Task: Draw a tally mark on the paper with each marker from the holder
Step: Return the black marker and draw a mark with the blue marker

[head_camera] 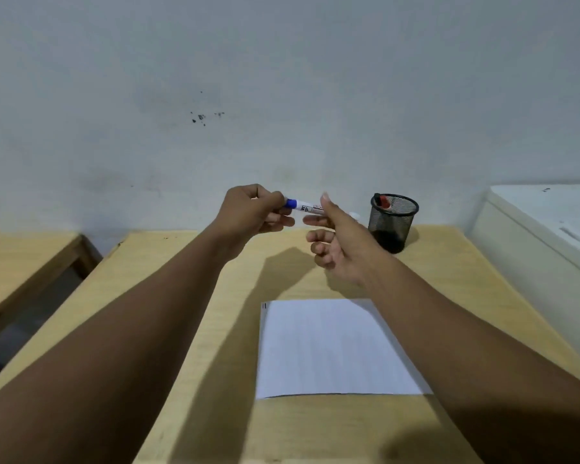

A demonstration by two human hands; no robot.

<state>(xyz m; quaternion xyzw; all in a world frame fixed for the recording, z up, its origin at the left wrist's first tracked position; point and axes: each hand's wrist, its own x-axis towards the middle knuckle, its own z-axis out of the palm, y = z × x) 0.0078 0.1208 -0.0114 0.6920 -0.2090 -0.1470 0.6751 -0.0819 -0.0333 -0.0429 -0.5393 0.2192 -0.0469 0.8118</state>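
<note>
A white marker with a blue cap is held level in the air above the far part of the wooden table. My left hand is closed around its blue cap end. My right hand pinches the white barrel between thumb and fingers. To the right stands a black mesh holder with a red marker leaning inside it. A white sheet of paper lies on the table nearer to me, with a short dark mark at its top left corner.
A white appliance or cabinet stands against the table's right side. A second wooden table is on the left across a gap. A pale wall rises right behind the table.
</note>
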